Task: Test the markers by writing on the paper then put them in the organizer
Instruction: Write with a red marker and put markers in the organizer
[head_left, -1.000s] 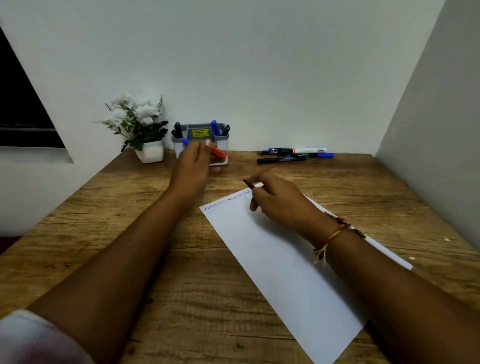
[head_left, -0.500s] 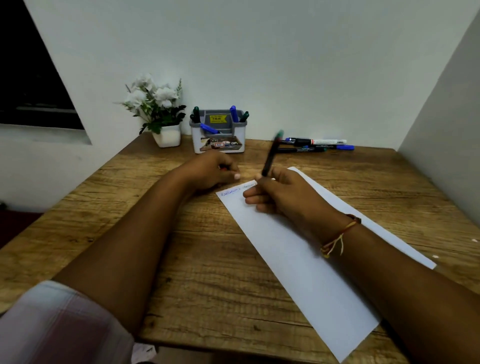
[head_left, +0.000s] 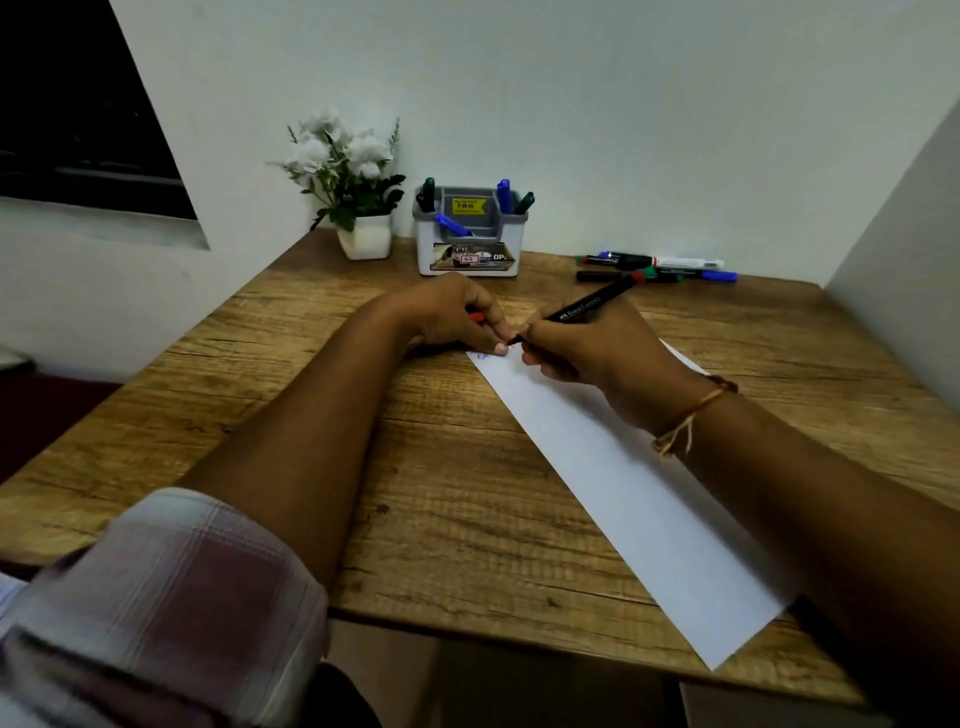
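Wood-grain desk (head_left: 441, 519) in a white-walled corner, dark window (head_left: 78, 114) on the left.

Head view:
- White paper (head_left: 623, 493) lies diagonally on the desk, its near corner past the front edge. Small blue scribble at the far corner.
- Right hand (head_left: 587, 348) grips a black marker (head_left: 587, 304) in a writing hold, fingers curled round the barrel. Tip is down at the paper's far edge, barrel slanting up and to the right.
- Left hand (head_left: 452, 314) rests just beside it, fingers curled over a small red item (head_left: 475, 318); cap or marker, cannot tell. One fingertip touches the paper's far corner.
- Organizer (head_left: 467, 249) stands at the back of the desk, well apart from the hands. It holds two green-capped markers (head_left: 428, 192) and two blue ones (head_left: 503, 195).
- Loose markers (head_left: 654, 267) lie at the back right.
- White flower pot (head_left: 363, 236) sits left of the organizer.
- Thread bracelet (head_left: 691, 415) on the right wrist, plaid sleeve (head_left: 171, 597) on the left arm.
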